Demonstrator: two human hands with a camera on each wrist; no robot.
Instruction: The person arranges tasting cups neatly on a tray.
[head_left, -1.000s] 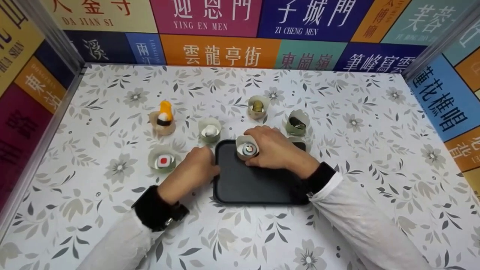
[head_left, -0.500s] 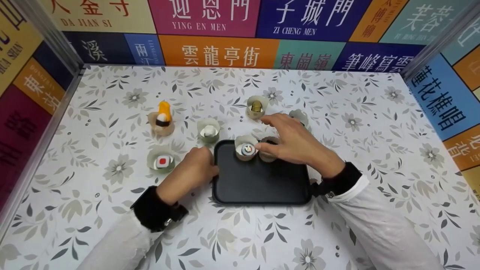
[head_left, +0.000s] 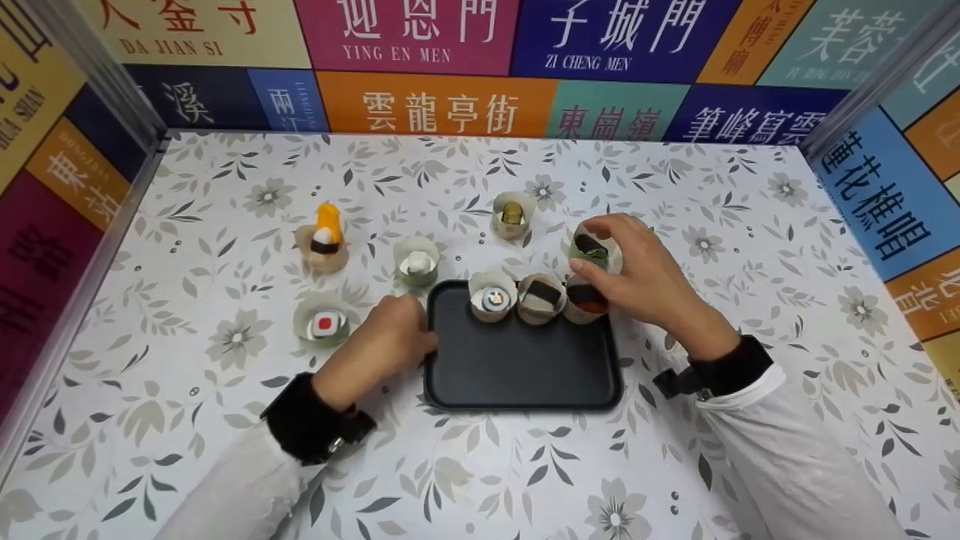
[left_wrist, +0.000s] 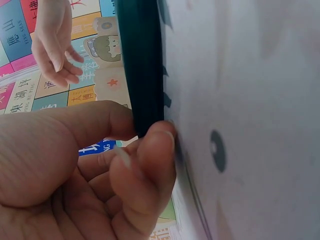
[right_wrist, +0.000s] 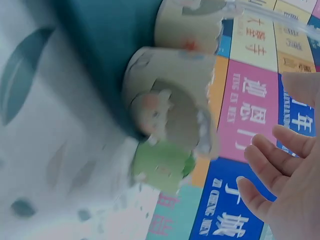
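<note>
My left hand (head_left: 394,334) pinches the left rim of a black tray (head_left: 517,367); the left wrist view shows thumb and fingertip at the tray edge (left_wrist: 142,65). Along the tray's far side stand three paper cups: one with a round sushi roll (head_left: 496,299), one with a dark-banded piece (head_left: 543,292), one with an orange-red piece (head_left: 589,306). My right hand (head_left: 637,266) reaches beside a green paper cup (head_left: 579,256) holding a dark-wrapped sushi piece, thumb in front and fingers behind. In the right wrist view its fingers are spread, apart from the green cup (right_wrist: 162,165).
Left of the tray stand paper cups with a yellow-topped piece (head_left: 328,225), a white piece (head_left: 418,264) and a red-centred square piece (head_left: 324,324). Behind the tray is a cup with an olive-green piece (head_left: 512,216). Printed panels (head_left: 442,105) wall the flower-patterned tabletop (head_left: 525,480).
My right hand has let go of the round-roll cup on the tray and moved right and away to the green cup. The left hand stays at the tray rim.
</note>
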